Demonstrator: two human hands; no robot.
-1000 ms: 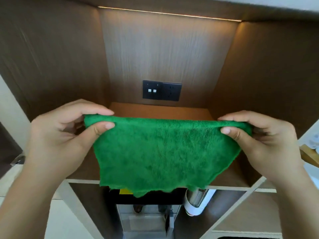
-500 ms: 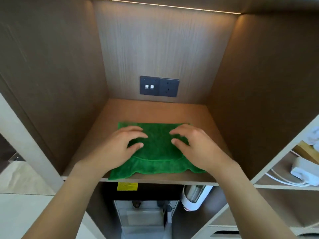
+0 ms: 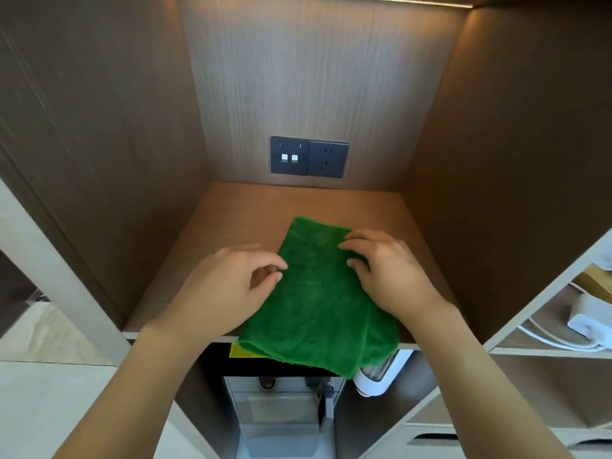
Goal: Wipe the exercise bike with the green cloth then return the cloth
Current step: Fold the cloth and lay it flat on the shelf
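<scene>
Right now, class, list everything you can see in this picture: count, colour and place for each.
cloth: one, green, folded on the shelf, front edge hanging over.
shelf: one, brown wood, floor of the niche.
socket plate: one, black, back wall.
sticker: one, yellow, below the shelf edge.
bottle: one, white and clear, under the shelf, right.
adapter: one, white with cable, right-hand shelf.
left hand: on the cloth's left edge.
right hand: on the cloth's right side.
</scene>
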